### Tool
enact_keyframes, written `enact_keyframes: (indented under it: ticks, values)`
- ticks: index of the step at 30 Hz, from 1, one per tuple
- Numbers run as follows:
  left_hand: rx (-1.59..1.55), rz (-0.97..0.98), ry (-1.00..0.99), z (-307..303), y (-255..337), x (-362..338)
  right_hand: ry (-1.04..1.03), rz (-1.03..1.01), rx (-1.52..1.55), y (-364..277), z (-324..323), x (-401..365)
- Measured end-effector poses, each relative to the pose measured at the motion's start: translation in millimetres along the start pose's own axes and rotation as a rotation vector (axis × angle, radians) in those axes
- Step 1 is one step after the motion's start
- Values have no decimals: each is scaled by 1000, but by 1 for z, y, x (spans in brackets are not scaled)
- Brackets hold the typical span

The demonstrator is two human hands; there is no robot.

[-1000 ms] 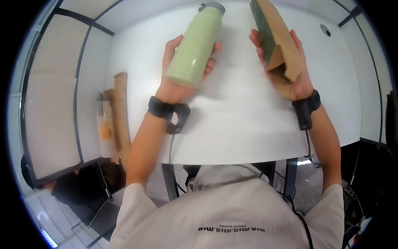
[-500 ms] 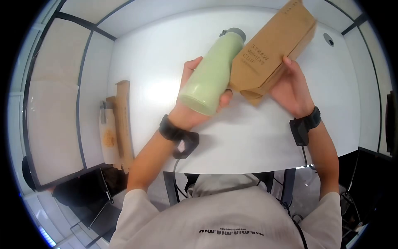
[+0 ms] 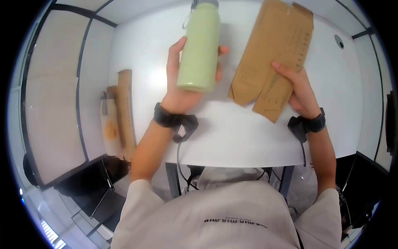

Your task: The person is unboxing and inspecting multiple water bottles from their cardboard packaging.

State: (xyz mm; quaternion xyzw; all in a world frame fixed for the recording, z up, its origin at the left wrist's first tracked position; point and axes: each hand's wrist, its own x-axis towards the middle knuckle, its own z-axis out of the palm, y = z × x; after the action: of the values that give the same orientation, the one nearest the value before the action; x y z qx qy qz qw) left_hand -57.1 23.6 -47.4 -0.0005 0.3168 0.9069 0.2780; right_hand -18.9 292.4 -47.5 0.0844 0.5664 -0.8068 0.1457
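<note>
A light green bottle with a grey lid and a carry loop is held upright in my left hand, whose fingers wrap round it from behind. My right hand grips a brown cardboard box near its lower right edge, thumb on the front face. The box looks flattened, with loose flaps at its lower end and small print on its face. Bottle and box are apart, with white table surface showing between them.
At the table's left edge stand a pale bottle with an orange mark and a folded cardboard piece. White partitions surround the white table. A round cable hole lies at the back right. Both wrists wear black cabled devices.
The green bottle has moved up and left and turned more upright. The box has separated from it, turned to show another face, and become flatter.
</note>
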Motion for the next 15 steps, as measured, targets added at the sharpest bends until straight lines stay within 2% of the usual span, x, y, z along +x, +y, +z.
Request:
enact_keyframes:
  ticks: [1, 3, 5, 7, 9, 10, 11, 13, 14, 15]
  values:
    - [1, -4, 8, 1, -1, -1, 0, 7, 6, 2, 3, -3]
    - [324, 92, 95, 4, -5, 3, -74, 85, -23, 3, 6, -7]
    - [528, 82, 97, 4, -5, 2, -43, 85, -32, 5, 11, -10]
    - [652, 235, 58, -8, -23, 9, -148, 221, 98, 5, 7, -6]
    - [820, 350, -10, 6, -31, 5, -262, 312, 310, 15, 13, -1]
    - [847, 251, 39, 14, -31, -2, -261, 346, 307, 18, 20, -1]
    - [843, 262, 41, 21, -29, -8, -265, 345, 296, 19, 21, -1]
    - [1175, 206, 62, 29, -22, -13, -367, 374, 467, 18, 20, 4]
    - [1255, 304, 84, 25, -25, -10, -417, 371, 513, 17, 19, 7]
    - [1241, 308, 92, 23, -29, -10, -430, 365, 551, 19, 15, 10]
